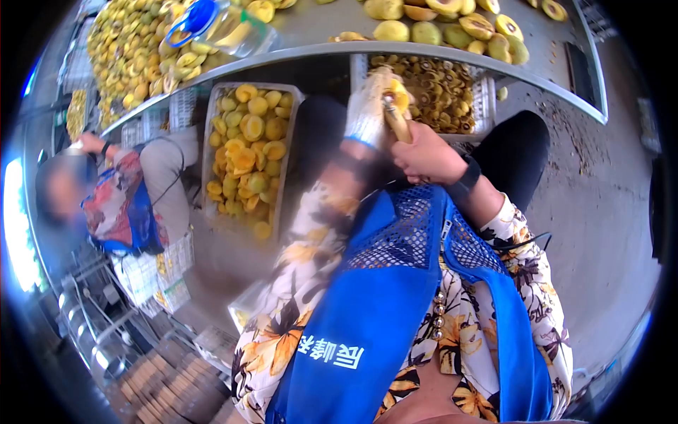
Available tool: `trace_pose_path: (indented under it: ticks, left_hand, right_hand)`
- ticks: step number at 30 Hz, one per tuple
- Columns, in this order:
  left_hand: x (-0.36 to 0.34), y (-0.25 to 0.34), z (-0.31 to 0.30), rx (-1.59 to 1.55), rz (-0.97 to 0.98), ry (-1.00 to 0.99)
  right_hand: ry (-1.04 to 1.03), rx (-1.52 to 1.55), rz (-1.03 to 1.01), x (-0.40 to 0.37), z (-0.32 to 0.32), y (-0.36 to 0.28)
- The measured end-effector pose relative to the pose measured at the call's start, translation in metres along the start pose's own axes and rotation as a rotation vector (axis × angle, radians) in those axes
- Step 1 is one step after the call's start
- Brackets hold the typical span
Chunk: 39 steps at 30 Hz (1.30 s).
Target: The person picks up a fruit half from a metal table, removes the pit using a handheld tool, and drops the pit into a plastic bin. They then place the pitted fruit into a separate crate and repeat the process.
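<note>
My left hand (369, 106), in a whitish glove, is closed around a yellow fruit piece (399, 95) above a crate. My bare right hand (432, 154), with a dark band at the wrist, grips the handle of a small tool (397, 121). The tool's metal end touches the fruit piece. Behind my hands, a white crate (483, 106) holds many brownish, ring-like fruit scraps (441, 88). To the left, another white crate (294, 95) is filled with yellow-green fruit halves (254, 128).
A metal-edged table (311, 49) carries piles of fruit (134, 53) and a blue-capped bottle (236, 32). A co-worker (131, 191) sits at the left beside white crates (159, 272). My knees flank the scrap crate. Debris (583, 145) lies on the floor at right.
</note>
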<state>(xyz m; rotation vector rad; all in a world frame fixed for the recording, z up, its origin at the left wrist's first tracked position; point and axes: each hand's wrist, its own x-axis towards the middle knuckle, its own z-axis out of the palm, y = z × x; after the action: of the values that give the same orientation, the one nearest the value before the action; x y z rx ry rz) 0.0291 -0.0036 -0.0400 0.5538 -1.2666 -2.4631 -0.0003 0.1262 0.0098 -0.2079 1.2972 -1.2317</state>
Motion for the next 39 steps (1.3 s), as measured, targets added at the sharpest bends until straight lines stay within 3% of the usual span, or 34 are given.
trace_pose_path:
  ticks: [2,6,9,10,11,12,13,14,15,16,19,21,23,26,29,31,33,34,38,39]
  left_hand:
    - [0.001,0.008,0.015,-0.076,-0.237,0.227]
    - [0.002,0.007,0.014,0.086,-0.012,0.245]
    - [0.001,0.014,0.014,0.109,0.031,0.348]
    - [-0.003,0.032,0.021,0.045,-0.058,0.396]
    - [0.001,0.026,0.004,0.141,0.057,0.405]
    - [0.011,0.023,-0.025,-0.304,-0.094,0.584]
    - [0.011,0.022,-0.074,-0.582,-0.022,0.346]
    - [-0.008,0.044,-0.102,-0.334,-0.077,0.368]
    - [-0.021,0.065,-0.105,-0.315,0.072,0.664]
    - [-0.036,0.077,-0.126,-0.259,0.139,0.726]
    - [-0.077,0.105,-0.189,1.440,0.162,1.111]
    - [-0.072,0.125,-0.168,1.631,0.334,1.122]
    - [-0.037,0.129,-0.130,1.525,0.626,0.868]
    - [0.037,0.126,-0.041,1.603,0.881,0.368]
    - [0.108,0.100,0.024,1.824,0.823,0.034]
    - [0.137,0.083,0.056,1.970,0.430,-0.145]
    - [0.162,0.062,0.062,2.004,0.384,-0.078]
    - [0.176,0.057,0.064,2.055,0.274,-0.042]
    - [0.158,0.080,0.076,2.023,0.139,0.006]
    - [0.155,0.085,0.067,1.940,0.218,0.055]
  right_hand:
    - [-0.087,0.196,0.087,0.002,-0.009,0.006]
    - [-0.307,0.424,0.103,0.008,-0.019,0.014]
    - [-0.426,0.592,0.089,0.017,-0.023,0.019]
    - [-0.479,0.582,0.043,0.020,-0.020,0.019]
    - [-0.487,0.560,0.051,0.023,-0.016,0.021]
    - [-0.542,0.557,0.009,0.019,-0.017,0.019]
    - [-0.598,0.548,-0.027,0.014,-0.017,0.014]
    - [-0.497,0.516,-0.019,0.014,-0.021,0.013]
    - [-0.391,0.486,-0.017,0.018,-0.027,0.014]
    - [-0.284,0.463,-0.019,0.022,-0.032,0.017]
    - [0.150,-0.105,0.116,0.040,-0.043,0.035]
    - [0.196,-0.142,0.045,0.053,-0.050,0.053]
    - [0.185,-0.091,0.013,0.057,-0.050,0.061]
    - [0.240,-0.440,-0.187,0.052,-0.044,0.045]
    - [0.263,-0.392,-0.140,0.037,-0.045,0.033]
    - [0.294,-0.336,-0.119,0.031,-0.054,0.037]
    - [0.345,-0.358,-0.133,0.019,-0.056,0.032]
    - [0.368,-0.367,-0.141,0.015,-0.057,0.031]
    - [0.455,-0.409,-0.353,0.016,-0.064,0.041]
    - [0.476,-0.404,-0.410,0.009,-0.060,0.033]
